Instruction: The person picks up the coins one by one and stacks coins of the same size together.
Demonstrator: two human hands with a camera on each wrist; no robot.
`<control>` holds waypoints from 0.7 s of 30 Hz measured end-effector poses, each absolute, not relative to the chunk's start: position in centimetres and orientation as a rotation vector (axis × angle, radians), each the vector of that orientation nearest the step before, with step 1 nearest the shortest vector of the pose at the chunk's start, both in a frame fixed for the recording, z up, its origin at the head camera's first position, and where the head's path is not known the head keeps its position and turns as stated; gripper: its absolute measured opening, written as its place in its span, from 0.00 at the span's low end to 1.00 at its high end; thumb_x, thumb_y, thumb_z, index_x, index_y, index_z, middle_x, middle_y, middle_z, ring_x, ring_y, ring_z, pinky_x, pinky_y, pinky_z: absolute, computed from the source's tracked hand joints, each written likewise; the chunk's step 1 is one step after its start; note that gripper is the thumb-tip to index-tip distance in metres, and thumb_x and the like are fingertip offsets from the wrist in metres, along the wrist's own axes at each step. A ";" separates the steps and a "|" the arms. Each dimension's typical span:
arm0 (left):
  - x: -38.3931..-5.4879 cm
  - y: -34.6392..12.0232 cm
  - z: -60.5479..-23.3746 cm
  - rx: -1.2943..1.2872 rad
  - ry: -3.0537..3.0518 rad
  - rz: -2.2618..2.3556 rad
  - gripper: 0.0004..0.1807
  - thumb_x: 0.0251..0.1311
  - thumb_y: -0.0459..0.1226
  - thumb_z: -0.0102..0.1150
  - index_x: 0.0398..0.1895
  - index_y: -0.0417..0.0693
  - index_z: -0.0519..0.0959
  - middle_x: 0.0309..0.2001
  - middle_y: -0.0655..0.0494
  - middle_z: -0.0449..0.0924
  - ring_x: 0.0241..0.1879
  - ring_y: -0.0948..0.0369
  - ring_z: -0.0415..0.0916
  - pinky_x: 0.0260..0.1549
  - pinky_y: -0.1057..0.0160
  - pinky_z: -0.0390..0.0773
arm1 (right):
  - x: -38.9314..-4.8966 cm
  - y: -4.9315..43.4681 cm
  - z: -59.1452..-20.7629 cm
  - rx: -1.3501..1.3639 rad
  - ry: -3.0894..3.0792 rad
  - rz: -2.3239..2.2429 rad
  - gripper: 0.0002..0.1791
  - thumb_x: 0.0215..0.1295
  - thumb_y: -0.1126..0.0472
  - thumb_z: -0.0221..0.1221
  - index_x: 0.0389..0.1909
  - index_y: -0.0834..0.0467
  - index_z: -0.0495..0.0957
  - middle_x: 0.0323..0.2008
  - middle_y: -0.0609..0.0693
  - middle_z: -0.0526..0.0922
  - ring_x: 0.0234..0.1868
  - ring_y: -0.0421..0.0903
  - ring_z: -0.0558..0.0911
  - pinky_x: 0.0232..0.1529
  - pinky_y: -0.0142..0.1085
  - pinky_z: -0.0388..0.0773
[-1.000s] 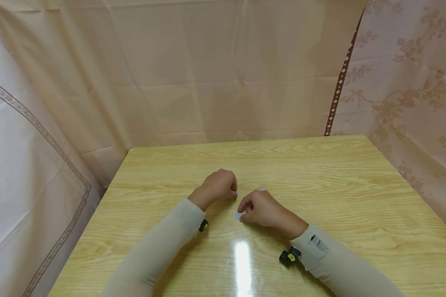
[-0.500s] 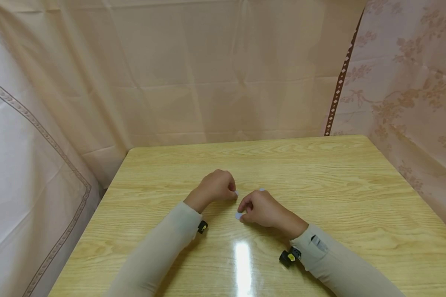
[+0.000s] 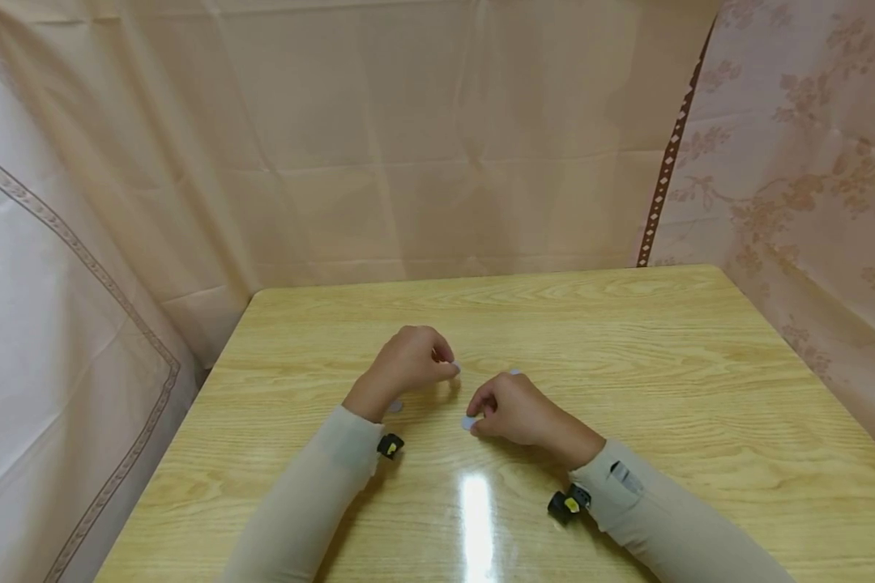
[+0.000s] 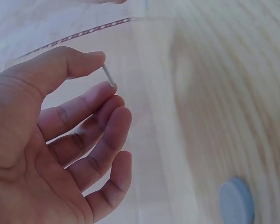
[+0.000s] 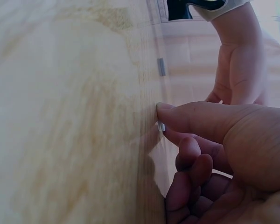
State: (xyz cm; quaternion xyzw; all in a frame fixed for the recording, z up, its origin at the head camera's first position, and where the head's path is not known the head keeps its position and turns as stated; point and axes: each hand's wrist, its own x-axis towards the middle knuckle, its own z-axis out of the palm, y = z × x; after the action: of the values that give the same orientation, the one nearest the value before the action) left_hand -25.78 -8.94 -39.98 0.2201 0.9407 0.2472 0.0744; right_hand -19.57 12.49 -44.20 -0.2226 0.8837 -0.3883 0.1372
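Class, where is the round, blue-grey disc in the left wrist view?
At that view's lower right, the disc lies on the yellow wood-grain table, to the right of the left hand.

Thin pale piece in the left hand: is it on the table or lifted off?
Lifted off. The left hand pinches the thin pale piece; in the left wrist view, the hanging cloth, not the table, shows behind it.

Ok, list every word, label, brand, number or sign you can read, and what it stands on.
None can be read.
Yellow patches on wrist cameras: too small to tell.
Dark mark on right sleeve: too small to tell.
Grey disc on the table: no lettering visible.
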 end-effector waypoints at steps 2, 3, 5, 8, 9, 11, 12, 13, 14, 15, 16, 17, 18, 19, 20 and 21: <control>-25.6 -9.3 -39.7 0.644 2.833 0.806 0.08 0.60 0.48 0.72 0.34 0.55 0.89 0.37 0.64 0.86 0.32 0.64 0.80 0.34 0.62 0.81 | -19.5 12.5 -44.2 -0.647 2.553 -1.128 0.03 0.59 0.62 0.74 0.34 0.54 0.89 0.15 0.44 0.76 0.16 0.38 0.69 0.21 0.29 0.65; -25.4 -9.5 -39.6 0.636 2.840 0.836 0.08 0.60 0.47 0.73 0.34 0.55 0.89 0.37 0.64 0.85 0.33 0.64 0.80 0.34 0.62 0.81 | -19.5 12.5 -44.2 -0.650 2.551 -1.130 0.03 0.60 0.62 0.73 0.34 0.54 0.89 0.15 0.44 0.76 0.16 0.38 0.69 0.21 0.29 0.65; -25.1 -9.8 -39.3 0.623 2.849 0.890 0.08 0.59 0.47 0.73 0.35 0.56 0.89 0.37 0.64 0.85 0.34 0.64 0.79 0.35 0.61 0.80 | -19.5 12.5 -44.1 -0.653 2.550 -1.129 0.03 0.60 0.62 0.73 0.34 0.54 0.89 0.15 0.44 0.76 0.16 0.38 0.69 0.21 0.29 0.65; -24.7 -10.3 -39.0 0.601 2.858 0.961 0.08 0.59 0.47 0.73 0.36 0.56 0.89 0.38 0.63 0.84 0.36 0.62 0.79 0.36 0.60 0.80 | -19.5 12.5 -44.1 -0.646 2.547 -1.126 0.03 0.60 0.62 0.73 0.34 0.54 0.89 0.15 0.43 0.76 0.16 0.37 0.69 0.21 0.29 0.66; -24.5 -10.5 -38.9 0.599 2.865 0.982 0.08 0.59 0.48 0.73 0.36 0.56 0.89 0.39 0.63 0.84 0.37 0.62 0.78 0.37 0.59 0.80 | -19.5 12.5 -44.0 -0.641 2.545 -1.125 0.03 0.60 0.62 0.73 0.35 0.54 0.89 0.15 0.43 0.76 0.16 0.37 0.69 0.21 0.29 0.66; -24.3 -10.8 -38.7 0.592 2.875 1.024 0.08 0.59 0.48 0.73 0.36 0.56 0.89 0.39 0.62 0.84 0.38 0.61 0.78 0.38 0.58 0.80 | -19.5 12.5 -44.0 -0.629 2.540 -1.125 0.03 0.60 0.61 0.73 0.35 0.54 0.89 0.15 0.43 0.77 0.17 0.37 0.69 0.21 0.29 0.66; -24.3 -10.9 -38.6 0.594 2.884 1.038 0.08 0.60 0.48 0.72 0.36 0.57 0.89 0.40 0.62 0.84 0.39 0.60 0.78 0.38 0.58 0.80 | -19.6 12.5 -43.9 -0.622 2.537 -1.127 0.04 0.60 0.61 0.73 0.35 0.54 0.89 0.16 0.44 0.77 0.17 0.37 0.70 0.21 0.29 0.67; -24.2 -11.0 -38.5 0.597 2.889 1.050 0.08 0.60 0.48 0.72 0.35 0.57 0.89 0.40 0.61 0.84 0.39 0.60 0.78 0.39 0.58 0.79 | -19.6 12.5 -43.9 -0.617 2.534 -1.130 0.04 0.60 0.61 0.73 0.35 0.54 0.89 0.16 0.44 0.77 0.17 0.37 0.70 0.21 0.29 0.67; -24.2 -11.1 -38.5 0.603 2.893 1.061 0.08 0.60 0.48 0.72 0.35 0.57 0.90 0.40 0.61 0.84 0.40 0.60 0.77 0.39 0.58 0.79 | -19.6 12.5 -43.9 -0.611 2.530 -1.133 0.04 0.60 0.61 0.73 0.35 0.54 0.89 0.16 0.44 0.77 0.17 0.38 0.70 0.22 0.29 0.67; -24.1 -11.2 -38.4 0.608 2.895 1.068 0.08 0.60 0.48 0.72 0.35 0.57 0.90 0.40 0.61 0.84 0.40 0.60 0.77 0.39 0.58 0.79 | -19.6 12.6 -44.0 -0.606 2.528 -1.135 0.04 0.60 0.61 0.73 0.36 0.54 0.89 0.16 0.45 0.77 0.17 0.38 0.70 0.22 0.30 0.67; -24.1 -11.3 -38.3 0.610 2.894 1.073 0.08 0.60 0.48 0.72 0.35 0.57 0.89 0.40 0.61 0.84 0.40 0.60 0.77 0.39 0.58 0.79 | -19.6 12.6 -44.0 -0.603 2.525 -1.137 0.04 0.60 0.61 0.73 0.36 0.54 0.89 0.16 0.45 0.77 0.17 0.38 0.70 0.22 0.30 0.67; -24.0 -11.3 -38.3 0.613 2.894 1.073 0.08 0.60 0.48 0.72 0.35 0.57 0.89 0.40 0.62 0.84 0.41 0.60 0.77 0.40 0.57 0.79 | -19.6 12.6 -44.0 -0.603 2.523 -1.140 0.04 0.61 0.61 0.73 0.36 0.54 0.89 0.17 0.45 0.77 0.17 0.38 0.70 0.22 0.30 0.67; -24.0 -11.4 -38.3 0.614 2.894 1.070 0.08 0.60 0.48 0.72 0.35 0.57 0.89 0.40 0.62 0.84 0.41 0.60 0.77 0.40 0.57 0.79 | -19.6 12.6 -44.1 -0.605 2.522 -1.141 0.04 0.61 0.61 0.73 0.36 0.54 0.89 0.17 0.46 0.78 0.17 0.39 0.70 0.22 0.30 0.67; -23.9 -11.3 -38.2 0.615 2.897 1.063 0.08 0.60 0.48 0.72 0.35 0.57 0.89 0.40 0.62 0.84 0.41 0.60 0.77 0.40 0.57 0.79 | -19.6 12.6 -44.1 -0.611 2.521 -1.143 0.04 0.61 0.61 0.73 0.36 0.54 0.89 0.17 0.46 0.78 0.18 0.39 0.70 0.22 0.30 0.67; -23.9 -11.3 -38.2 0.616 2.899 1.055 0.08 0.59 0.48 0.72 0.34 0.57 0.89 0.40 0.62 0.84 0.41 0.60 0.77 0.40 0.57 0.79 | -19.6 12.7 -44.2 -0.618 2.521 -1.143 0.04 0.61 0.61 0.73 0.36 0.54 0.89 0.17 0.45 0.77 0.17 0.39 0.70 0.21 0.30 0.67; -23.8 -11.2 -38.1 0.616 2.902 1.046 0.08 0.59 0.48 0.73 0.34 0.58 0.89 0.40 0.63 0.84 0.41 0.60 0.77 0.40 0.57 0.80 | -19.7 12.7 -44.2 -0.626 2.525 -1.144 0.03 0.61 0.61 0.73 0.35 0.53 0.89 0.17 0.45 0.77 0.17 0.39 0.69 0.21 0.30 0.67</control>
State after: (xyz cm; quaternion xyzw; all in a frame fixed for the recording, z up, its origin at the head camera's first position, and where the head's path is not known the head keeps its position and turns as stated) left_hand -23.84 -11.20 -38.15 0.1957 0.9226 0.3324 -0.0021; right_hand -19.66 12.74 -44.24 -0.2178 0.8785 -0.3981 0.1493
